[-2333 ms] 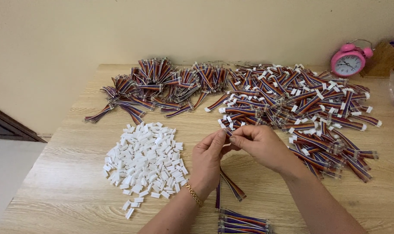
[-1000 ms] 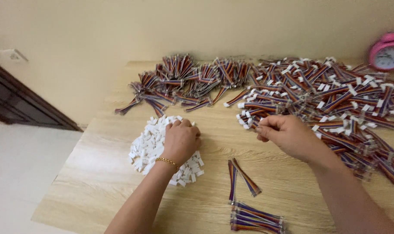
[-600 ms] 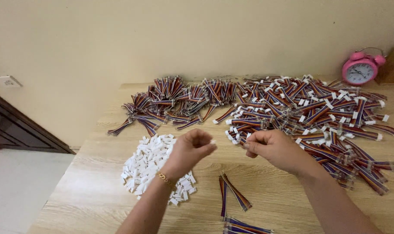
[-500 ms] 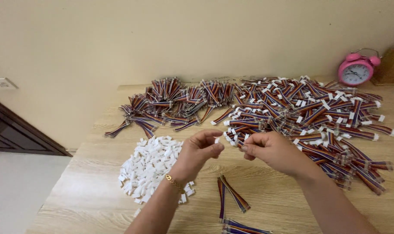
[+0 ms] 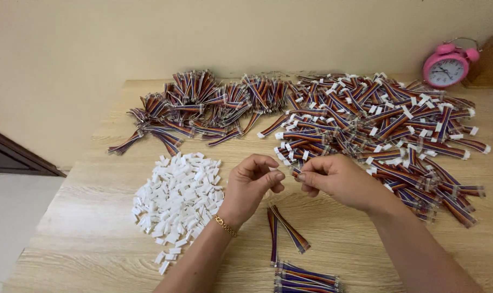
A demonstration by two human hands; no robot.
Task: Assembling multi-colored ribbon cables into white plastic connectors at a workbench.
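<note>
My left hand (image 5: pixel 251 183) hovers just right of a pile of small white plastic connectors (image 5: pixel 176 199), its thumb and fingers pinched on something small that looks like one of them. My right hand (image 5: pixel 336 180) faces it a few centimetres away and pinches the end of a short rainbow ribbon cable (image 5: pixel 293 172). The fingertips of both hands nearly meet above the wooden table (image 5: pixel 89 244). A gold bracelet (image 5: pixel 225 225) circles my left wrist.
A heap of ribbon cables with white ends (image 5: pixel 387 122) covers the right half. Bundles of bare-ended cables (image 5: pixel 203 106) lie at the back left. Two loose cables (image 5: pixel 287 228) and a neat stack (image 5: pixel 306 278) lie near me. A pink alarm clock (image 5: pixel 447 65) stands at the back right.
My left hand left the white connector pile, rose and came to meet my right hand. The right hand stayed put with its cable. The view shifted slightly.
</note>
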